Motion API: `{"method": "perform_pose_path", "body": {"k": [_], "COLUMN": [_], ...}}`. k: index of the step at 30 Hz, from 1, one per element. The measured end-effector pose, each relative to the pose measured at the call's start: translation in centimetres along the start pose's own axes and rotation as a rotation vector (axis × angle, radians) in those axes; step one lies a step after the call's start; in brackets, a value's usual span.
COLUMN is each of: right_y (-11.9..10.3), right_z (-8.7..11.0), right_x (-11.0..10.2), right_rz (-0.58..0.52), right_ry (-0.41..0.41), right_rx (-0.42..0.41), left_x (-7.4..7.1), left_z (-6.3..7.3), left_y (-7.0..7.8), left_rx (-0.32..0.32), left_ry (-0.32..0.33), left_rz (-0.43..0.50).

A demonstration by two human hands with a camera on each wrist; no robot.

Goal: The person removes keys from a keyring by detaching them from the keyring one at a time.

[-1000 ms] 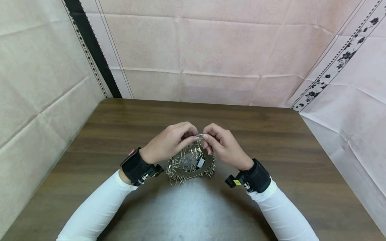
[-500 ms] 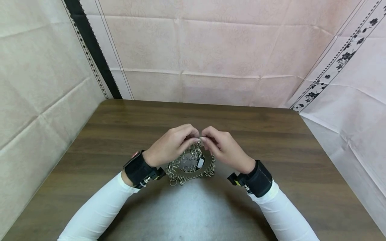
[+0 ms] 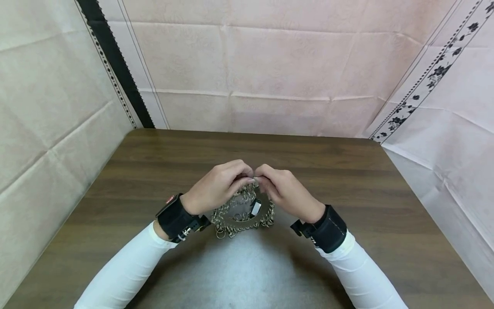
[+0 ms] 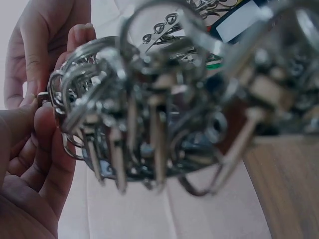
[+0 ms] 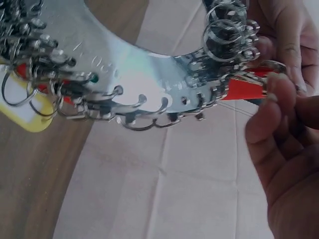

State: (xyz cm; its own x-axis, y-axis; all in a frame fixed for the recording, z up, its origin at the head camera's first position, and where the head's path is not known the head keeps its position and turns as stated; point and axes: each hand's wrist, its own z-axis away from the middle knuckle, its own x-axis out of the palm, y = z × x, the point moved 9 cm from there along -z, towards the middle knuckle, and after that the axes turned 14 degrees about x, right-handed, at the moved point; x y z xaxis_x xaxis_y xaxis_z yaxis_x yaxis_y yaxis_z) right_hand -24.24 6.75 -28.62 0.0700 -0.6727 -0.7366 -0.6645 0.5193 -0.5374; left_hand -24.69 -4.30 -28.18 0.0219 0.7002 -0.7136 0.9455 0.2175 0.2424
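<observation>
A flat metal ring plate (image 5: 144, 79) has metal rings and clasps hooked through holes along its edge. In the head view, the plate stands in the middle of the table under both hands. My left hand (image 3: 221, 184) and right hand (image 3: 285, 189) meet at its far edge, fingertips almost together. Between the left thumb and fingers shows a small metal clasp (image 4: 44, 98). The right thumb and fingers pinch beside it at a metal ring (image 5: 274, 65), next to a red tag (image 5: 244, 88). The fingertips partly hide both pieces.
A black tag with a white label (image 3: 256, 208) lies inside the plate's opening, and a yellow tag (image 5: 30, 112) hangs at its side. A loose-hanging ring (image 3: 221, 234) juts out front left. Beyond the wooden table (image 3: 185, 150) hangs pale cloth (image 3: 278, 64).
Both hands have shifted slightly toward the body. The right hand has turned inward, its fingertips closing on the left hand's. The ring plate stays where it was.
</observation>
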Motion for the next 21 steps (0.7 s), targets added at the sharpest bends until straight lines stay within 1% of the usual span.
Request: {"method": "perform_pose_path", "body": {"k": [6, 8, 12, 17, 21], "right_y": [0.42, 0.53, 0.53, 0.51, 0.63], "right_z": [-0.06, 0.01, 0.08, -0.06, -0.14], "right_x": [0.38, 0.49, 0.52, 0.43, 0.35], "right_rz": [0.010, -0.003, -0.064, -0.126, -0.180], "right_ry": [-0.039, -0.047, -0.054, -0.043, -0.039], "right_rx": [0.053, 0.066, 0.070, 0.057, 0.073], "left_x": [0.05, 0.06, 0.01, -0.09, -0.17], "left_z": [0.08, 0.12, 0.17, 0.15, 0.17], "left_y": [-0.08, -0.05, -0.08, -0.32, -0.50], "left_rx": [-0.015, -0.017, -0.030, -0.060, -0.081], "left_ry": [-0.027, -0.030, -0.031, -0.031, -0.029], "left_rz": [-0.026, -0.027, -0.019, 0.003, 0.021]}}
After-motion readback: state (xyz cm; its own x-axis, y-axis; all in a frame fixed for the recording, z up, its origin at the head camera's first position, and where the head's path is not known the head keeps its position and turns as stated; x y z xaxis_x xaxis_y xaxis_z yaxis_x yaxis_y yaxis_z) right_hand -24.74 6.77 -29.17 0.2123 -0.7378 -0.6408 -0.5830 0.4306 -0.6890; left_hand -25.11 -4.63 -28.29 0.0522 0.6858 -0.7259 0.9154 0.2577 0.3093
